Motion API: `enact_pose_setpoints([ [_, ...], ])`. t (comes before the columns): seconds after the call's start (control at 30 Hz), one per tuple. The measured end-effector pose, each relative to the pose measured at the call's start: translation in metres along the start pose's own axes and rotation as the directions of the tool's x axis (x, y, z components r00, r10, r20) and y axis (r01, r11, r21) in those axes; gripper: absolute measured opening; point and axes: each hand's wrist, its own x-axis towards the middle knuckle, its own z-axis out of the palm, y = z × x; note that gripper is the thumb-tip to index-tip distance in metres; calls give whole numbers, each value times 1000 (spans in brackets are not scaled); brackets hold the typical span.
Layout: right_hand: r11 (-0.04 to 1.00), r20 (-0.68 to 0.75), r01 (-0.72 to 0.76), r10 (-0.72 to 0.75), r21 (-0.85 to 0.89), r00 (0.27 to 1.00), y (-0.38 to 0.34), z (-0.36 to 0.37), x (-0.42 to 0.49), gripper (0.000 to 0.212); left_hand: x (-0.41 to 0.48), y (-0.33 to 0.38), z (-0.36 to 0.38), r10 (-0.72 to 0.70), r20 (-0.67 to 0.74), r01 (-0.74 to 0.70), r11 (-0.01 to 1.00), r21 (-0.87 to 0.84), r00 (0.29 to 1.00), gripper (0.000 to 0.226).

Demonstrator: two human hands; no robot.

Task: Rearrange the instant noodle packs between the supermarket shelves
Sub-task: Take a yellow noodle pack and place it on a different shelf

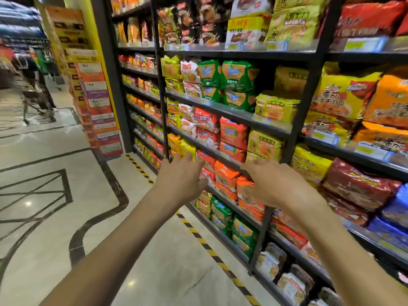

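Tall dark shelves stand on the right, full of noodle packs: green ones up high, orange ones lower, red ones at the near right.

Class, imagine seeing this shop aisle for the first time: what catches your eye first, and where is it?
Two bare hands reach forward at centre, the left hand and right hand spread open before orange noodle packs. Filling the right side, shelves hold bright green, yellow and red packs. At far left a blurred shopping trolley stands on the glossy floor.

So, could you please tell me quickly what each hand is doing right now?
Left hand: open, fingers spread, holding nothing.
Right hand: open, reaching over the orange noodle packs, gripping nothing.
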Motion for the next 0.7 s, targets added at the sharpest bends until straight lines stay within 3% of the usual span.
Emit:
enact_pose_setpoints([
  [0.33, 997, 32, 74, -75, 34, 997, -47, -5, 154, 64, 123, -101, 16, -14, 7, 15, 999, -51, 1000, 54],
  [0.53, 998, 38, 48, -49, 29, 998, -83, -7, 251, 56, 195, -170, 39, 19, 35, -16, 995, -98, 999, 56],
  [0.7, 999, -12, 5, -5, 39, 1000, -118, -20, 349, 54, 287, -260, 36, 64, -48, -67, 995, -69, 997, 55],
])
